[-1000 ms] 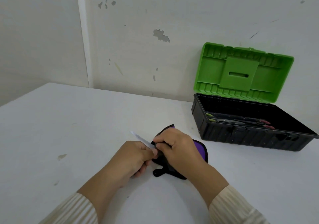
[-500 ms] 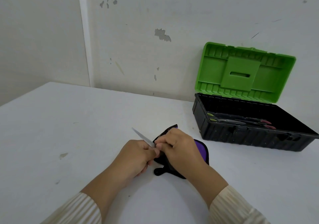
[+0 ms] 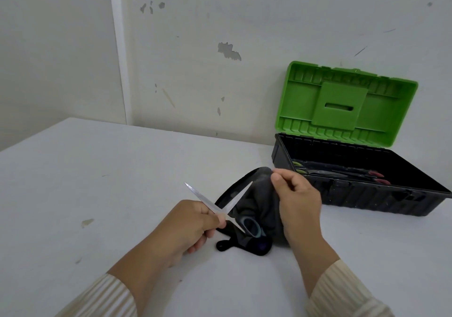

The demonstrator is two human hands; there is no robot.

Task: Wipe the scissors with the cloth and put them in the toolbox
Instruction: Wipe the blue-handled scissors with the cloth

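My left hand [image 3: 188,221] grips a pair of scissors [image 3: 217,206] near the pivot, with the two steel blades spread apart and pointing up and away. One bluish handle ring shows below the pivot, against the dark cloth [image 3: 259,199]. My right hand [image 3: 297,194] pinches the cloth's upper edge and holds it lifted beside the right blade. The cloth's lower part, with a small loop, lies on the white table [image 3: 97,182]. The toolbox [image 3: 342,194] stands at the right with its green lid open.
Inside the black toolbox lie other scissors [image 3: 325,172] with green and red handles. The lid leans back toward the grey wall [image 3: 220,72]. The table surface stretches left and toward me, with a few small stains.
The scissor blades have opened from a single closed point into a wide V. My right hand has risen and shifted right, lifting the cloth off the blades.
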